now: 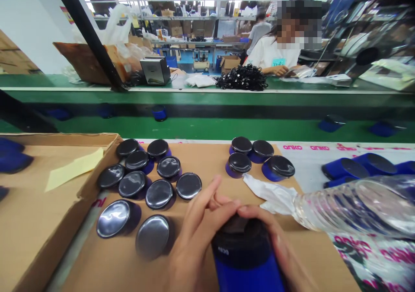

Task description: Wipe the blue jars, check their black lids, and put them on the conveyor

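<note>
Close under my chin, my left hand (pixel 197 236) and right hand (pixel 275 244) grasp the blue speaker (pixel 243 257). Black-topped speakers (pixel 145 188) crowd left, a plastic bottle (pixel 353 207) lies right; bare cardboard (pixel 210 162) stays open ahead.

Left hand (pixel 194 236): bare as I see it, no glove, no ring, nails short.
Right hand (pixel 275 244): bare too, no glove, no sleeve in view.

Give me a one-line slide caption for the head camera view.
Left hand and right hand grip a blue cylinder on a cardboard sheet, beside black-topped units and a plastic bottle.
</note>
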`<action>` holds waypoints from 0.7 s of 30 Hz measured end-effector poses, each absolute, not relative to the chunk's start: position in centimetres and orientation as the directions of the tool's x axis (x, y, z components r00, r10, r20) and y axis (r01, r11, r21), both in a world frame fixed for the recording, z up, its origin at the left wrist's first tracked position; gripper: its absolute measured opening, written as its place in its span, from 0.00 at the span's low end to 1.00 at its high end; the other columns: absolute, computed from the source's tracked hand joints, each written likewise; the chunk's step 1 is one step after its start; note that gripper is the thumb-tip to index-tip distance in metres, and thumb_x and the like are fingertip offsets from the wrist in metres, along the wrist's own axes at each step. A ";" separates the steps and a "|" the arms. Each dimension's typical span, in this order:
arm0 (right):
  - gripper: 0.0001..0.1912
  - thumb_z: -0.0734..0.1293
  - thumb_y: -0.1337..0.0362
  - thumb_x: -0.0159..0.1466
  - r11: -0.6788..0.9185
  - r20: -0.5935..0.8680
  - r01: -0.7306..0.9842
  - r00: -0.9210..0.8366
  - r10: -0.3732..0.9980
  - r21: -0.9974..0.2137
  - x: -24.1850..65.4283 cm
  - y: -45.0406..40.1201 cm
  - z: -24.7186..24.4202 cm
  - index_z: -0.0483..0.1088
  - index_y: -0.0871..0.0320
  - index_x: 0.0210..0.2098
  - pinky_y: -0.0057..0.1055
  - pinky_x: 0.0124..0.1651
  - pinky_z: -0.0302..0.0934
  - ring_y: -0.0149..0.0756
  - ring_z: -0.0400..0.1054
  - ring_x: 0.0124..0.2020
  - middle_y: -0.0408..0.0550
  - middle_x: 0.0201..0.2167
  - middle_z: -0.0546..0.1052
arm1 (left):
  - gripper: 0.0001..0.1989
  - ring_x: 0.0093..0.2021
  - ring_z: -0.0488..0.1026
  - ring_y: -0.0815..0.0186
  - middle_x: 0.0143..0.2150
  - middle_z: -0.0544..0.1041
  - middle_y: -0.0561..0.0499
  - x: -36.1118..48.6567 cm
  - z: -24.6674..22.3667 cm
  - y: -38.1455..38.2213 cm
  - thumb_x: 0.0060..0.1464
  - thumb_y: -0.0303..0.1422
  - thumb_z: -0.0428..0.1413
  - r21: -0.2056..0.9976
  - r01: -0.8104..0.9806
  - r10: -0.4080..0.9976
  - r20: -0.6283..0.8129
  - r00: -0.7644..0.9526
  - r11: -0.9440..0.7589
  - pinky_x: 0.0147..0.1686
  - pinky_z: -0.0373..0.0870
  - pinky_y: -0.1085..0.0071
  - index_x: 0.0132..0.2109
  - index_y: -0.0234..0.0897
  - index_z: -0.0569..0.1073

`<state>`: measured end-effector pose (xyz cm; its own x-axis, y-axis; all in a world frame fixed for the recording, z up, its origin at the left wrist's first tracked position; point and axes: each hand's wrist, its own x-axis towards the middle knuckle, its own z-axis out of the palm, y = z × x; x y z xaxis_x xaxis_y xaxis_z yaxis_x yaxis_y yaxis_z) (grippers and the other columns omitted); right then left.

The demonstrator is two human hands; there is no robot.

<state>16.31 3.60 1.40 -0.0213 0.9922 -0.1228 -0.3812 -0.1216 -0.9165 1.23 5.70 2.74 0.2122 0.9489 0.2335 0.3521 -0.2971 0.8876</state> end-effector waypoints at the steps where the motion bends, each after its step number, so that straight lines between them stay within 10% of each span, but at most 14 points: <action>1: 0.16 0.64 0.40 0.66 -0.155 -0.174 -0.373 0.017 0.985 -0.915 16.0 3.6 1.5 0.78 0.32 0.45 0.31 0.69 0.56 0.36 0.63 0.67 0.30 0.61 0.74 | 0.23 0.63 0.73 0.53 0.70 0.67 0.53 1.3 2.7 5.6 0.64 0.28 0.53 0.868 0.381 0.942 0.242 0.235 -0.318 0.56 0.77 0.56 0.62 0.57 0.71; 6: 0.24 0.70 0.36 0.59 -0.202 -0.270 -0.384 0.131 0.954 -0.901 14.7 3.3 1.9 0.76 0.33 0.52 0.39 0.72 0.52 0.40 0.60 0.69 0.32 0.62 0.73 | 0.33 0.67 0.68 0.61 0.68 0.70 0.55 1.7 1.9 5.1 0.56 0.21 0.57 0.775 0.459 0.901 0.360 0.244 -0.434 0.66 0.64 0.68 0.66 0.51 0.64; 13: 0.22 0.70 0.40 0.61 -0.392 -0.347 -0.727 -0.222 0.911 -0.564 15.2 3.7 -1.0 0.78 0.41 0.50 0.50 0.71 0.55 0.48 0.64 0.67 0.38 0.60 0.75 | 0.34 0.66 0.65 0.71 0.66 0.69 0.60 1.0 1.0 5.5 0.55 0.23 0.56 0.857 0.269 0.886 0.367 0.283 -0.440 0.65 0.59 0.80 0.66 0.53 0.61; 21: 0.23 0.68 0.37 0.61 -0.301 -0.312 -0.702 -0.117 0.943 -0.646 14.6 4.1 1.4 0.73 0.28 0.54 0.40 0.70 0.55 0.39 0.64 0.67 0.29 0.61 0.74 | 0.32 0.61 0.67 0.63 0.60 0.69 0.52 0.2 2.1 5.0 0.55 0.27 0.61 0.672 0.490 0.832 0.447 0.328 -0.554 0.61 0.62 0.74 0.64 0.50 0.63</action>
<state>14.61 4.10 1.41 -0.1172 0.9428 -0.3121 -0.7018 -0.3010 -0.6457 0.22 5.00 2.09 0.3284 0.8322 0.4467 0.4903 -0.5544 0.6725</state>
